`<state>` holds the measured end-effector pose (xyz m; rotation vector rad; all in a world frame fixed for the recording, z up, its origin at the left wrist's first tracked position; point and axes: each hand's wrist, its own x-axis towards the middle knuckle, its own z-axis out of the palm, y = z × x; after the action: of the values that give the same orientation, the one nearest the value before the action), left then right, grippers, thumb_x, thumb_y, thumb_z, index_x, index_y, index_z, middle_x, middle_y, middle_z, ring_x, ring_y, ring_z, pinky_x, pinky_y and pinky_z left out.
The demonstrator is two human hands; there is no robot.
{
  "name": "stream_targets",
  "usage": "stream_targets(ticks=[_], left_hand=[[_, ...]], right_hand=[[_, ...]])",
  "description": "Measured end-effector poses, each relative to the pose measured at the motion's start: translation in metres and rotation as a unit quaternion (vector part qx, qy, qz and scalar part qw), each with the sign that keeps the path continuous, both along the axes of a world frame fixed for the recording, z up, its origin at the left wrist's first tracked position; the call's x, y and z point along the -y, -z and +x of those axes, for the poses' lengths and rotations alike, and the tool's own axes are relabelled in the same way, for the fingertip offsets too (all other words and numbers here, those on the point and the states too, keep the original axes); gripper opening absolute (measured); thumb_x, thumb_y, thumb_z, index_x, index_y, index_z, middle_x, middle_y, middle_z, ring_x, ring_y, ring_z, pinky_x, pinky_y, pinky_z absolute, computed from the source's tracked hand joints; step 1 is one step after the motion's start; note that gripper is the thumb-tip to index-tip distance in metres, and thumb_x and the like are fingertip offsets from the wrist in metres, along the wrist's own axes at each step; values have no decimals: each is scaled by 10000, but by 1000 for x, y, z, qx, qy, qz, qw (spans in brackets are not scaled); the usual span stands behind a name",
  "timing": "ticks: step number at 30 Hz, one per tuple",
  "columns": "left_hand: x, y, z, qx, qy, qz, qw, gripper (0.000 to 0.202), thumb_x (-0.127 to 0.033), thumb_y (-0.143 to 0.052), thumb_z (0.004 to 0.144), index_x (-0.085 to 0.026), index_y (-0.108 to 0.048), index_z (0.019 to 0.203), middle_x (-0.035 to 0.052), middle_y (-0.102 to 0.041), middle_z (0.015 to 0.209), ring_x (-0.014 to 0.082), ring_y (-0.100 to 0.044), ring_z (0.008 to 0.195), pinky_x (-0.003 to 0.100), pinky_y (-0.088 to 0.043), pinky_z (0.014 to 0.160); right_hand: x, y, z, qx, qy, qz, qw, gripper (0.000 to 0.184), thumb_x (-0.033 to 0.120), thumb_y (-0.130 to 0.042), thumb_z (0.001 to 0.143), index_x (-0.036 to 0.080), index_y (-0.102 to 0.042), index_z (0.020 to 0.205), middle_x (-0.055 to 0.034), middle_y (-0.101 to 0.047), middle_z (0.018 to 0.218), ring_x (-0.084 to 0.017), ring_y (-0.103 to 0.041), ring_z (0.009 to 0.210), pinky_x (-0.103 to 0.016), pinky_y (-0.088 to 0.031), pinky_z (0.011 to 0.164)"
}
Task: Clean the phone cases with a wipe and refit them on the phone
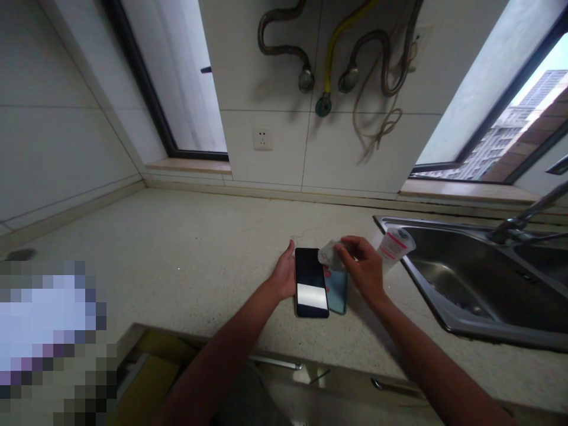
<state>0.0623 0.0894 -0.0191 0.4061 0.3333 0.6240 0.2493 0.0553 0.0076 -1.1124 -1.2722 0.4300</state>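
My left hand [284, 275] grips a black smartphone [310, 273] from its left side, with fingertips showing past the right edge. The screen is dark, with a bright reflection across its lower part. Between the fingers of my right hand [364, 266] is a crumpled whitish tissue [331, 254], held at the phone's upper right edge. A light blue phone case [338, 293] lies on the counter, partly behind the phone. Just right of my right hand a clear plastic cup [394, 245] with a red band leans at a tilt near the sink's edge.
A steel sink [437, 316] with a faucet [517, 228] is set into the pale speckled countertop [213, 254] on the right. Hoses and valves [326, 100] hang on the tiled wall above a socket [262, 138]. Drawer handles [284, 362] sit below the front edge.
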Motion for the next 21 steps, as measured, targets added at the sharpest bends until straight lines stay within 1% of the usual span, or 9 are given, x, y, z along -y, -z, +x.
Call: stream_targets(ticks=[3, 5, 6, 9, 11, 12, 15, 18, 21], left_hand=[[0, 0, 1, 8, -5, -10, 1000, 815, -741, -307, 882, -75, -538, 1293, 225, -703, 1068, 356, -679, 1002, 531, -452, 917], [0, 0, 1, 24, 1, -9, 1000, 809, -733, -295, 890, -79, -537, 1300, 224, -698, 1089, 353, -673, 1016, 524, -448, 924], [-1, 0, 1, 30, 3, -7, 1000, 806, -731, -292, 892, -79, -542, 1296, 223, -696, 1093, 352, -671, 1019, 518, -448, 923], [-2, 0, 1, 26, -8, -11, 1000, 774, -717, -291, 900, -83, -589, 1229, 210, -704, 1048, 338, -671, 990, 486, -457, 909], [-1, -1, 3, 17, -41, -20, 999, 711, -699, -309, 909, -104, -627, 1135, 173, -710, 960, 311, -675, 934, 451, -468, 890], [-1, -2, 4, 12, -61, -26, 998, 676, -689, -323, 913, -116, -638, 1083, 150, -705, 910, 295, -675, 902, 431, -474, 877], [1, -6, 7, -4, -95, -42, 995, 631, -685, -349, 911, -132, -642, 998, 109, -676, 824, 264, -667, 835, 393, -489, 831], [3, -10, 7, -26, -83, -50, 995, 678, -704, -323, 908, -117, -642, 1022, 119, -673, 833, 269, -667, 824, 392, -498, 796], [3, -10, 5, -36, -67, -32, 997, 721, -722, -319, 897, -103, -645, 1068, 141, -686, 870, 281, -674, 832, 398, -502, 791]], right_hand=[[-8, -4, -1, 0, 26, 35, 999, 358, 268, -790, 749, 271, -678, 1089, -26, -684, 943, -199, -625, 842, -336, -496, 751], [-14, -4, -6, -4, 18, 51, 999, 445, 260, -789, 746, 282, -642, 1165, -29, -687, 965, -209, -636, 887, -330, -499, 746], [-16, -3, -9, 1, 10, 51, 999, 449, 264, -786, 750, 282, -637, 1174, -33, -693, 968, -214, -641, 891, -329, -500, 732], [-23, 4, -19, 63, -32, 38, 997, 297, 294, -753, 789, 270, -687, 1077, -52, -715, 969, -230, -651, 875, -355, -513, 733], [-26, 11, -24, 128, -82, 44, 987, 156, 315, -695, 844, 273, -719, 993, -58, -718, 974, -236, -657, 893, -389, -526, 790], [-26, 15, -27, 162, -113, 53, 979, 128, 316, -659, 874, 279, -727, 975, -62, -717, 991, -237, -659, 915, -402, -529, 820], [-24, 22, -32, 259, -190, 87, 943, 174, 291, -575, 932, 287, -739, 989, -78, -717, 1058, -245, -657, 979, -426, -530, 860], [-20, 23, -34, 334, -215, 117, 910, 210, 266, -544, 956, 269, -737, 1038, -95, -733, 1060, -262, -641, 984, -450, -512, 864], [-12, 17, -35, 392, -243, 144, 875, 221, 261, -530, 969, 239, -728, 1063, -107, -731, 1053, -261, -620, 983, -440, -496, 861]])
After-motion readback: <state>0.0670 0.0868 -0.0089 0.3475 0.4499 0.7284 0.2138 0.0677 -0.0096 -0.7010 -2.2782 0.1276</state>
